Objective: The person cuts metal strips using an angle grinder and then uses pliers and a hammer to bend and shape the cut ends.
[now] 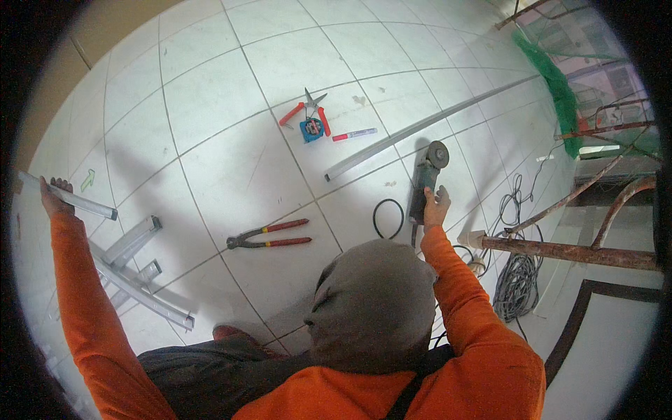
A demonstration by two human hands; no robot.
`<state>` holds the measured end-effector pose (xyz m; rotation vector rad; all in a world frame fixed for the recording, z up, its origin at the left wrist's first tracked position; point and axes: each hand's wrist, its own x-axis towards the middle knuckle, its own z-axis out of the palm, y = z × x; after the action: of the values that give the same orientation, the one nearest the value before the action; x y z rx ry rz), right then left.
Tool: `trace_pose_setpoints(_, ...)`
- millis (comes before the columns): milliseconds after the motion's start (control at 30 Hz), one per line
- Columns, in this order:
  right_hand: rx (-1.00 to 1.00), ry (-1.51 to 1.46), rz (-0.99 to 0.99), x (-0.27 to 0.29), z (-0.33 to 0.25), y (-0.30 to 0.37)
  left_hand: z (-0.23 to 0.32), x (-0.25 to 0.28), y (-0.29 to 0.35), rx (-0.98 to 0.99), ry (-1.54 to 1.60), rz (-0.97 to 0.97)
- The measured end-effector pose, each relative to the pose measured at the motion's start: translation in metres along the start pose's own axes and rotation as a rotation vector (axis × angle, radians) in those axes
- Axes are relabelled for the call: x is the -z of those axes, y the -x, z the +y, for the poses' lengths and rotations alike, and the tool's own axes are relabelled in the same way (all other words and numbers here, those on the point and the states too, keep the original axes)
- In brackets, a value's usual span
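Note:
At the far left, my left hand (57, 196) is closed around a piece of metal profile (94, 206), whose cut end points right. My right hand (437, 207) holds the body of an angle grinder (421, 187) just above or on the floor; I cannot tell which. The grinder's disc (438, 154) is at the far end, away from me. Several short metal profiles (133, 242) lie below my left hand. Between my hands are red-handled pincers (269, 234) on the tiles. Farther out lie red-handled snips (311, 105), a blue tape measure (311, 129) and a red-and-white marker (355, 134).
A long metal profile (427, 124) runs diagonally across the tiled floor (224, 157). Rusty scaffold tubes (567, 252) and green netting (556, 87) stand to the right. Coiled grey cable (516, 287) lies below them. A grey head covering (374, 308) hides the floor at lower middle.

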<state>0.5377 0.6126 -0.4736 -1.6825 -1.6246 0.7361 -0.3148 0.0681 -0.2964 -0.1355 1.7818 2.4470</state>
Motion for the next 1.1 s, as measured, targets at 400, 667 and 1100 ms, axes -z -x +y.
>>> trace_pose_setpoints(400,0.542,0.03,-0.129,-0.033,-0.088,0.047,0.012,0.007,0.005,-0.025,0.044,-0.024)
trace_pose_setpoints(667,0.779,0.127,-0.658,-0.155,-0.21,0.04,0.028,-0.02,0.024,-0.046,0.03,-0.052)
trace_pose_setpoints(1100,0.912,0.706,-0.773,-0.237,-0.239,0.068,0.071,0.0,0.036,-0.002,0.007,-0.071)
